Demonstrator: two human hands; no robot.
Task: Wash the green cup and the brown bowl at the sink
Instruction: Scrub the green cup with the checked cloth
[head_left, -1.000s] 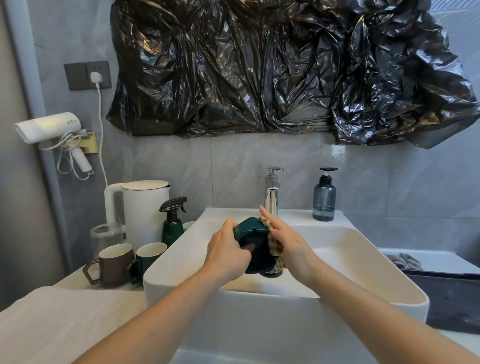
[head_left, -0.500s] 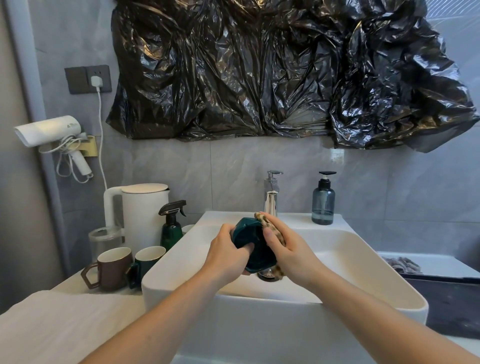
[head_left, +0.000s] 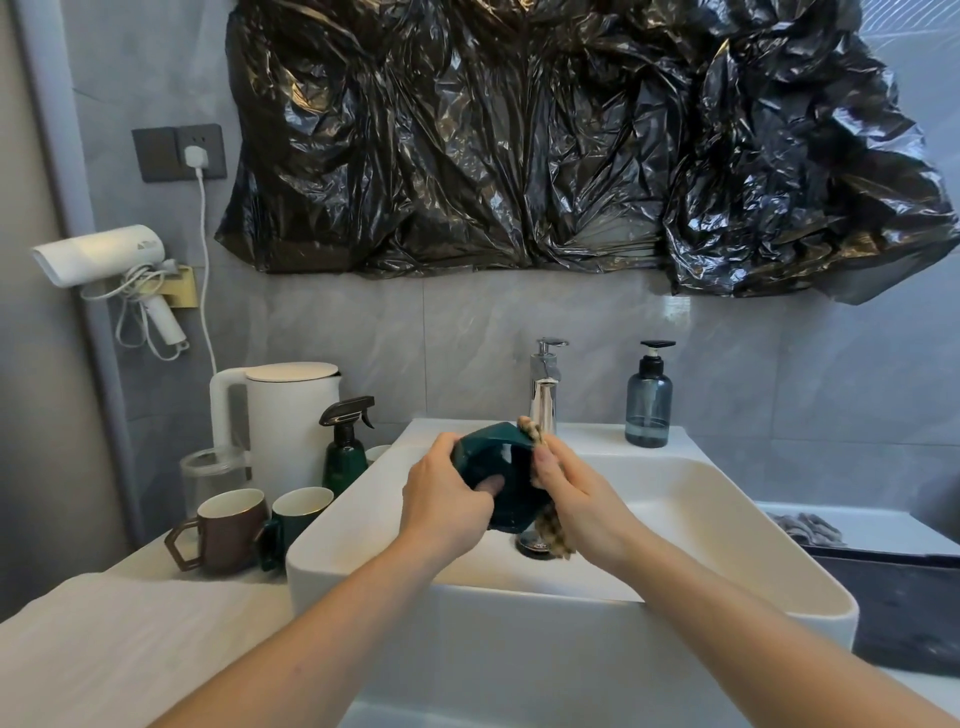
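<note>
Over the white sink (head_left: 727, 525) my left hand (head_left: 447, 504) grips a dark green cup (head_left: 501, 462), tipped on its side with its base toward me. My right hand (head_left: 576, 499) presses a brown patterned cloth (head_left: 550, 530) against the cup's right side; the cloth hangs down over the drain (head_left: 532, 544). The chrome tap (head_left: 544, 395) stands just behind the cup, and no water shows. A brown mug (head_left: 228, 530) and a second green mug (head_left: 296, 519) stand on the counter left of the sink. No brown bowl is visible.
A white kettle (head_left: 283, 415), green spray bottle (head_left: 345, 452) and clear jar (head_left: 213, 473) stand behind the mugs. A blue soap dispenser (head_left: 649, 400) sits on the sink's back right corner. A white towel (head_left: 104, 639) covers the near left counter. Black plastic covers the wall above.
Both hands have lifted slightly with the cup. The cup has turned in my left hand, and the cloth has slid around its right side and rim.
</note>
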